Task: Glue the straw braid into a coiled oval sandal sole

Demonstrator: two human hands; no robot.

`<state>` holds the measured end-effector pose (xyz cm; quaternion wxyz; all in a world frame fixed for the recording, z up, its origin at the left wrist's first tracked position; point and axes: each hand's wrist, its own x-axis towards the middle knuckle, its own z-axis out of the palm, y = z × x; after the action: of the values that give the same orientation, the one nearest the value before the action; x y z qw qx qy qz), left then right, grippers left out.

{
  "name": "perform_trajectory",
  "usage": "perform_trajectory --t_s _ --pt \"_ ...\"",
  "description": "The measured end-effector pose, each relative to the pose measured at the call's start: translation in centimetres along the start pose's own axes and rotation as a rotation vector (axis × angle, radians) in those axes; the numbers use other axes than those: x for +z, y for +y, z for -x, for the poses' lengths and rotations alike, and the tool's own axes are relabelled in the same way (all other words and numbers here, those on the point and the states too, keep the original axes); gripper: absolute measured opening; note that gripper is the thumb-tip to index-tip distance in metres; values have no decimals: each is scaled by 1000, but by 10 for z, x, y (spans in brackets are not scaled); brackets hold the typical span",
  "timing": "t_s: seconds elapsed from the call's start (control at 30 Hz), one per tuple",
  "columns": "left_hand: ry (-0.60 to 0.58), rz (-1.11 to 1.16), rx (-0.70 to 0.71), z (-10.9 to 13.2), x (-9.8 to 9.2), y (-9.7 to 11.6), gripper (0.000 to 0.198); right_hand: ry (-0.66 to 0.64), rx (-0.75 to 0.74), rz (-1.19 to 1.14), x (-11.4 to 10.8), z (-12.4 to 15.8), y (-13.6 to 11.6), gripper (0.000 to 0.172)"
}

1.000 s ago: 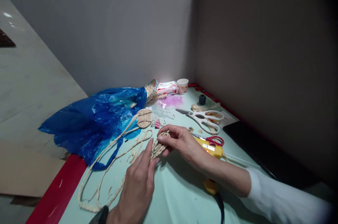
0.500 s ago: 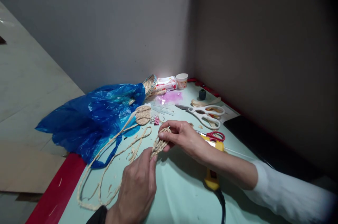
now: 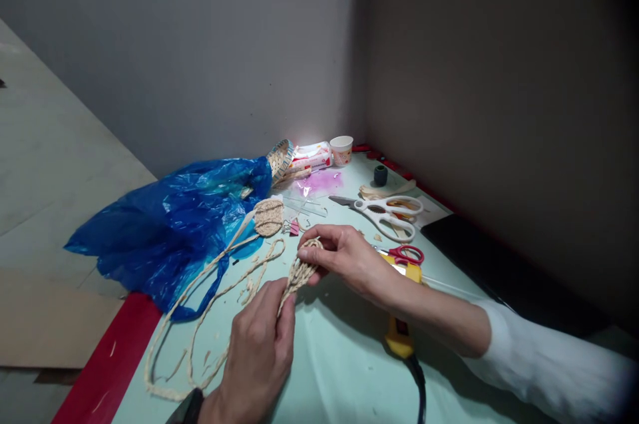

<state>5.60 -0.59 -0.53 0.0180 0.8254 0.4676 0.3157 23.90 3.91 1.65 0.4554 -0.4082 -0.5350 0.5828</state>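
Between my two hands is a small piece of braided straw cord [image 3: 301,272], coiled into an oval loop. My left hand [image 3: 258,344] pinches its lower end between thumb and fingers. At the upper end, my right hand [image 3: 339,254] grips the coil with thumb and fingertips. A loose straw cord [image 3: 187,361] trails in long loops over the table left of my left hand. Beyond the hands lies a round coiled straw piece [image 3: 268,217], with a pink binder clip [image 3: 294,228] beside it.
Large white-handled scissors [image 3: 384,216], small red scissors [image 3: 407,253] and a yellow corded tool [image 3: 399,337] lie to the right. A blue plastic bag [image 3: 174,231] covers the left side. Behind are a paper cup [image 3: 341,151], a dark spool [image 3: 380,176] and a black flat object [image 3: 499,271].
Both hands keep their hold on the coil. My left hand has slid slightly down and left, showing more of the cord's lower end. The whole view has shifted a little.
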Motion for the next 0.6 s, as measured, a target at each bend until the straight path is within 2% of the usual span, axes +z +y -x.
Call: perform_trajectory --t_s 0.07,0.1,0.17,0.27,0.37,0.5,0.6 --pt "-48 96 -124 -2 -3 0 17 11 5 -5 -1 0 -1 13" --pt "-86 188 -221 -2 -5 0 24 17 8 -8 -2 0 -2 15" --pt "-185 449 -450 -4 -10 2 36 28 18 -12 -3 0 -3 19" --pt "-310 770 -683 -7 -17 5 35 36 34 -12 -4 0 -3 23" --pt "-343 789 -720 -9 -18 6 29 24 43 -7 -4 0 -3 21" --pt "-291 734 -684 -9 -16 3 22 12 42 -1 -3 1 -3 22" --pt "-320 831 -720 -8 -13 -1 27 2 36 -7 -3 1 -3 26"
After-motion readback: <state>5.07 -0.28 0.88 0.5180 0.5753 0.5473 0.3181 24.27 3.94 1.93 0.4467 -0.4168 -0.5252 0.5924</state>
